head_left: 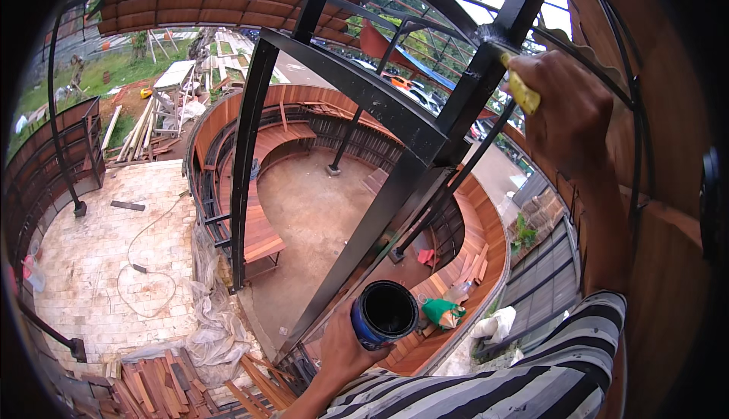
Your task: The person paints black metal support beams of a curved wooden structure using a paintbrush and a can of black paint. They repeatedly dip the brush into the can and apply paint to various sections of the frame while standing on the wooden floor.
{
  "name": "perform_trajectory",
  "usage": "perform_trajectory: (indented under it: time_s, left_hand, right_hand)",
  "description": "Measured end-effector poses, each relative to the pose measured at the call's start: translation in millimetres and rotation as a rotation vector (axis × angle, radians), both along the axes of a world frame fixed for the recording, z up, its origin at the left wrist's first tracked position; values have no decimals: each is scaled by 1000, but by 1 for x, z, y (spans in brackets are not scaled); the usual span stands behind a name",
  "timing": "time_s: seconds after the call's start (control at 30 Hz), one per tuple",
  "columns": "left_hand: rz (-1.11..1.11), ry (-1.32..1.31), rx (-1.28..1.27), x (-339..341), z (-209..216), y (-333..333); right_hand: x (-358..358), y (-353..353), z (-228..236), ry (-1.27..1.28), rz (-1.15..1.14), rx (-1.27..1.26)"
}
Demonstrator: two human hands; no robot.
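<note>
A blue can (370, 333) with black paint inside sits in my left hand (343, 351), whose fingers wrap round its side. Up at the right, my right hand (568, 104) is closed round the yellow handle of a paintbrush (524, 91). The brush end meets a black steel beam (492, 58) beside a greyish patch at a joint; the bristles are mostly hidden. Below that joint the beam runs into a black metal frame (372, 104) with a long slanting post.
Far below, a round enclosure holds curved wooden benches (262, 237). Stacked planks (156, 388) lie at lower left, near crumpled plastic sheeting (216, 320). A cord (148, 309) crosses the pale paving. A green bag (440, 313) rests on the right bench. Wooden panelling (672, 115) rises close at right.
</note>
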State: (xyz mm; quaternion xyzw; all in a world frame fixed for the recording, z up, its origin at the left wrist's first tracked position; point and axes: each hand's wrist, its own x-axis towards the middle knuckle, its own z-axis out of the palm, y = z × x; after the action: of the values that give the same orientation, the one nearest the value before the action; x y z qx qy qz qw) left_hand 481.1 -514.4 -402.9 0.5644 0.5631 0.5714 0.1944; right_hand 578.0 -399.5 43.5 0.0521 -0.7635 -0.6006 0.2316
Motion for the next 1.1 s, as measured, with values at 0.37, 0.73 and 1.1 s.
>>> perform_trajectory:
  time_s: [0.37,0.73,1.1]
  left_hand:
    - [-12,6,-25,1,-4,1]
    - [4,-25,-95,3,-1,2]
    - [0,11,-100,5,4,4]
  right_hand:
    - [4,-3,-24,94,37,-154]
    - [0,-14,-49,3,52,-102]
    - [30,9,-63,-43,117,-357]
